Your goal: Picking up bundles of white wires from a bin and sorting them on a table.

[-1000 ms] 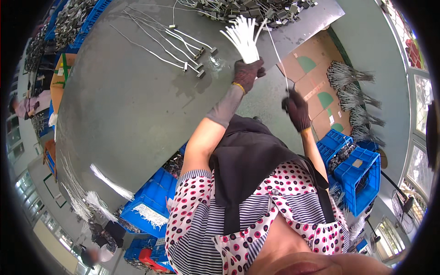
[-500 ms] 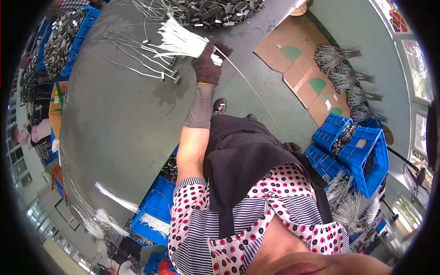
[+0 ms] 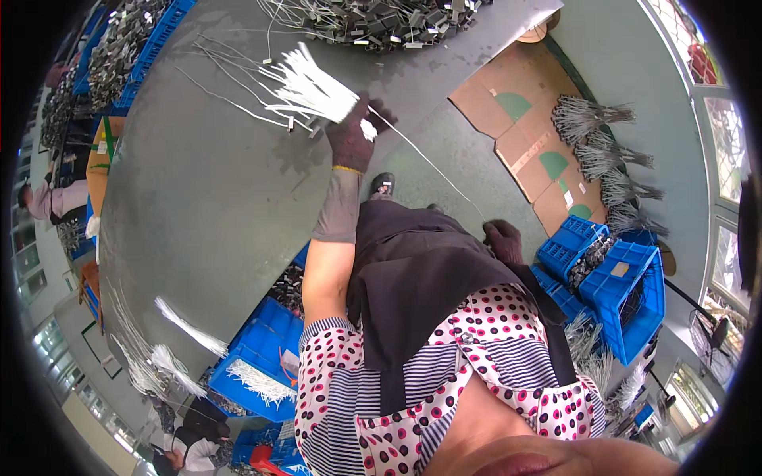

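Note:
My left hand [image 3: 352, 143], in a dark knitted glove, is closed round a fanned bundle of white flexible strips [image 3: 311, 89] above the grey table. The strips look like thin tubes or cords; I cannot tell which. A single thin white wire [image 3: 432, 165] runs from this hand to my right hand [image 3: 502, 240], also gloved and low by the apron's side. Its fingers are closed at the wire's end. Under and beside the bundle lie several loose white wires [image 3: 238, 101] with small dark blocks at their ends.
A large heap of dark blocks with wires [image 3: 381, 24] covers the table's far end. Flattened cardboard [image 3: 524, 131] on the right bears tied wire bundles [image 3: 591, 115]. Blue crates [image 3: 623, 289] stand right, another blue crate [image 3: 266, 337] at lower left. People work at the left.
My right hand has come out from beside the apron into fuller view, the wire stretched to it. My left hand and the bundle sit slightly lower and further left.

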{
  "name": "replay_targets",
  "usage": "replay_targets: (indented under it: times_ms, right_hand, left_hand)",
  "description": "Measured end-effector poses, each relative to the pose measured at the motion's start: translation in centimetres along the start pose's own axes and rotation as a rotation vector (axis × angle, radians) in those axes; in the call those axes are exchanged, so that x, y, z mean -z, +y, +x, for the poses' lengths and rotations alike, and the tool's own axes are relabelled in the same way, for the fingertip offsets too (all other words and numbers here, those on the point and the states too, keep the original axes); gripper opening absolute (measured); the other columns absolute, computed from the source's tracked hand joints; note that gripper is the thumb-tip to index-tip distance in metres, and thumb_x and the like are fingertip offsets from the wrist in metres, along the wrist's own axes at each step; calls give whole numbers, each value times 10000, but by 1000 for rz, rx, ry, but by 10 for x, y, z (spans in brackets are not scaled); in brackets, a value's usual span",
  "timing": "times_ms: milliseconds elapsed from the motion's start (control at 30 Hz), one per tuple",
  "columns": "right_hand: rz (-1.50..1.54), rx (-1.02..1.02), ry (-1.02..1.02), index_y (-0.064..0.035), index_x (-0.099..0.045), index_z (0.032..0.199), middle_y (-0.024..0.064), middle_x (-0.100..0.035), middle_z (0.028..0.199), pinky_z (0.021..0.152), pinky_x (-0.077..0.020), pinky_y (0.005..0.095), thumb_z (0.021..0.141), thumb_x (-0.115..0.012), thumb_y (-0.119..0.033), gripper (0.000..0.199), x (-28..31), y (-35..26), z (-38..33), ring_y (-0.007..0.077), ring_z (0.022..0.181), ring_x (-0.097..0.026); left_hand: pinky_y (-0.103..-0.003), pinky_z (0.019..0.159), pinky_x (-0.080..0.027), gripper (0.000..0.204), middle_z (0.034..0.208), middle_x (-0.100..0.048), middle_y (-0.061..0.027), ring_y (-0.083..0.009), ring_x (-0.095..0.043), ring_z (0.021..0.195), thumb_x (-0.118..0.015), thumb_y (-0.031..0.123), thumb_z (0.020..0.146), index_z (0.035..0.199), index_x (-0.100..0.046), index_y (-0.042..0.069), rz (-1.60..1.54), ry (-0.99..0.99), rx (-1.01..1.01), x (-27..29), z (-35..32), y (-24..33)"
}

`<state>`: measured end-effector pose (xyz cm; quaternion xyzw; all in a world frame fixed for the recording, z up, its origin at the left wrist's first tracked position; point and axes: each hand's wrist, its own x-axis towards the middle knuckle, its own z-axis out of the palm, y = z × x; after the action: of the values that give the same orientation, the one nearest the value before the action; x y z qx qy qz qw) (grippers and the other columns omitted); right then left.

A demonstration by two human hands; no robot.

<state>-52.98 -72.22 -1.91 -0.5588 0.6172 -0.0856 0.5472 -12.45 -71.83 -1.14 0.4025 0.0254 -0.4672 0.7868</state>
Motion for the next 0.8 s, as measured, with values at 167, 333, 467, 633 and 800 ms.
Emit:
replay_targets:
  times_ms: [167,333,467,633,800]
  right_hand:
    - [178,118,-208,32,-681,1047,114,-700,847,598,-533,300,890,-693,-164,252,-74,-104,52,154,644,-659]
    - [46,186,-422,5,-672,1111,124,-705,886,620,-546,300,890,-700,-217,314,-135,-192,69,156,704,-684]
    - [25,246,-512,41,-597,1216,152,-701,902,631,-548,300,907,-659,-328,486,-171,-204,97,176,808,-705]
    - [-4,297,-497,42,-540,1276,186,-687,1037,649,-548,323,964,-537,-382,527,-236,-281,108,229,888,-703]
    - [-284,516,-296,62,-537,1237,309,-634,1107,812,-511,482,975,-436,-525,650,-310,-332,126,423,967,-638]
  left_hand:
    - [-449,611,-613,161,858,-681,-156,-275,-679,697,-679,97,913,1004,-629,-25,210,58,33,-17,-38,-12]
    - [-388,612,-623,208,862,-673,-121,-248,-704,738,-682,114,906,1033,-622,-38,247,33,-73,15,-23,23]
    - [-355,629,-602,245,824,-670,-108,-217,-696,746,-690,140,905,1059,-623,-39,231,165,-23,23,-17,62]
    - [-310,727,-526,214,885,-685,-65,-156,-649,788,-707,87,857,1045,-670,-6,694,180,-298,43,-5,58]
    - [-334,736,-507,223,935,-684,-60,-167,-641,854,-678,94,863,1063,-654,-2,882,39,-363,93,26,77]
